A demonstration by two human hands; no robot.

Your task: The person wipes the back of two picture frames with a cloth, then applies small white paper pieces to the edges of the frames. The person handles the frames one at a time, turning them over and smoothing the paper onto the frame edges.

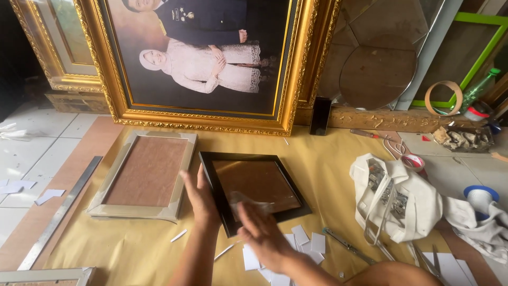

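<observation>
Two bare forearms are reaching up from the bottom edge, nearest the camera. Going left to right: a long metal ruler (57,214) is lying on the floor beside one pale frame (143,176), lying back-up on yellow paper (333,175). Next, the left hand (200,197) is lying flat and unclenched, bracing the left edge of one black frame (255,189). The right hand (263,231), fingers spread and grasping nothing, is pressing on the frame's glass near its lower edge. White card pieces (304,243), roughly eight, are lying scattered below. One white cloth bag (394,198) is sitting further right. Pressing hard on the glass could crack it or cut a palm; sliding could push the frame onto the cards.
</observation>
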